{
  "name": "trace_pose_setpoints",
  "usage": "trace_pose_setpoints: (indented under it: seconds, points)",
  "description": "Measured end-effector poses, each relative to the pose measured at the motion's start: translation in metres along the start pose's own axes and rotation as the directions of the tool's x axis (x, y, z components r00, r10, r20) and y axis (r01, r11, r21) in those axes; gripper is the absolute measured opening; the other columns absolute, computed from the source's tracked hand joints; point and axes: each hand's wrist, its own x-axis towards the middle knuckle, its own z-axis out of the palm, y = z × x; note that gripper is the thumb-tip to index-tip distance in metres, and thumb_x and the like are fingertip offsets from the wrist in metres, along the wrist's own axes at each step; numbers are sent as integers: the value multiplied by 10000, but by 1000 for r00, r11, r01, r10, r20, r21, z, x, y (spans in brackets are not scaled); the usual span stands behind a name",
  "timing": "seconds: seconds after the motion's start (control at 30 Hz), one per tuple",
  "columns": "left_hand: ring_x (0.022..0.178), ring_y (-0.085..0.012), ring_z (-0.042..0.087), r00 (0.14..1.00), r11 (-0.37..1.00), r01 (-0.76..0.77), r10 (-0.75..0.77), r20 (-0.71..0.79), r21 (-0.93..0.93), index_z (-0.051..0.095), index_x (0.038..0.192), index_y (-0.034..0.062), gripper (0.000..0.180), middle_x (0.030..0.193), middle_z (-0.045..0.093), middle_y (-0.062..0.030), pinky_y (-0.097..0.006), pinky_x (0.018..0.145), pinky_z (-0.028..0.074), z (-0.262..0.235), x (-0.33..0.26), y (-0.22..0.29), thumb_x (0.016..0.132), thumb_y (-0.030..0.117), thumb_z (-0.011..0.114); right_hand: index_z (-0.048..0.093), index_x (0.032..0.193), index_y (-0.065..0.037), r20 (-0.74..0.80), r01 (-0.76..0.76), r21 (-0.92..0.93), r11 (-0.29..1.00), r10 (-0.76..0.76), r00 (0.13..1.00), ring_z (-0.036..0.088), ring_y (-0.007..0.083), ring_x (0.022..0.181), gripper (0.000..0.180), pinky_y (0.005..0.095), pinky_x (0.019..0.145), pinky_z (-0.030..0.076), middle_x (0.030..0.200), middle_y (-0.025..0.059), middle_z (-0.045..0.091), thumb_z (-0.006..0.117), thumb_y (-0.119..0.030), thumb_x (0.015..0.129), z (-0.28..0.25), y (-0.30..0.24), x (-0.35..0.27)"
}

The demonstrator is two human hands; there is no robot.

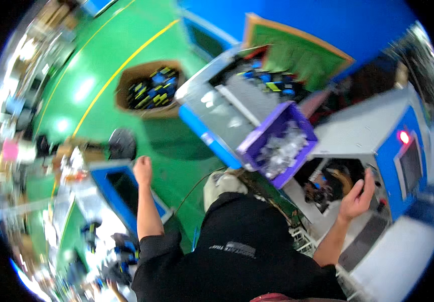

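My left hand (142,170) hangs out over the green floor, its fingers curled closed, with nothing showing in them. My right hand (359,196) is open, thumb and fingers apart and nothing in it, beside the opening of a white and blue machine (378,133). Inside that opening are dark and brownish parts (320,191), too blurred to name. Ahead of me, a purple bin (255,139) filled with clear, whitish small pieces (283,151) stands tilted in the picture at the edge of a grey worktop (212,108).
Black, blue and yellow-green pieces fill a cardboard box (149,113) on the floor. Similar pieces (272,83) lie behind the purple bin, by a green panel with an orange-brown edge (302,53). A red light (404,137) glows on the machine. Another blue-edged machine (121,189) stands left.
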Motion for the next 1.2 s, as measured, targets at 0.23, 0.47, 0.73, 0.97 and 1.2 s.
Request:
trace_pose_setpoints:
  seconds: [0.23, 0.47, 0.73, 0.97, 1.2]
  points:
    - [861, -165, 673, 520, 761, 338, 339, 784, -553, 610, 1367, -11, 544, 1073, 709, -80, -294, 793, 537, 309, 23, 380, 945, 314, 719, 565, 1369, 49, -176, 153, -695, 703, -372, 911, 492, 347, 1390, 501, 496, 1185, 291, 1453, 199, 565, 391, -323, 1083, 62, 103, 38]
    - [933, -302, 713, 483, 659, 626, 93, 871, -417, 673, 1197, 7, 524, 1118, 708, -159, -470, 801, 595, 499, 38, 521, 840, 341, 860, 463, 1421, 13, -192, 137, -735, 665, -397, 897, 504, 400, 1345, 563, 536, 1156, 313, 1418, 229, 543, 308, -419, 1093, 61, 112, 30]
    - [1012, -232, 699, 655, 573, 483, 265, 708, -662, 692, 1214, 99, 425, 1139, 732, -48, -404, 883, 548, 465, 56, 498, 857, 272, 844, 388, 1507, -60, -183, 105, -751, 652, -358, 916, 442, 380, 1382, 590, 549, 1174, 282, 1444, 201, 510, 281, -449, 1077, 60, 114, 21]
    - [984, -331, 688, 748, 575, -344, 646, 154, -742, 677, 1164, -16, 495, 1058, 725, -172, -421, 903, 511, 276, 26, 489, 766, 204, 872, 426, 1484, -53, -152, 76, -700, 710, -252, 956, 471, 393, 1370, 541, 571, 1185, 263, 1479, 236, 487, 375, -390, 1064, 53, 99, 27]
    - [1052, -190, 621, 384, 514, 526, 567, 729, -677, 492, 1413, 19, 725, 1203, 636, -59, -350, 945, 514, 109, -121, 420, 774, 141, 813, 302, 1549, 8, 123, -395, 381, 836, 377, 918, 376, 380, 1442, 941, 514, 1224, 226, 1522, 199, 429, 823, -289, 823, 85, -46, -34]
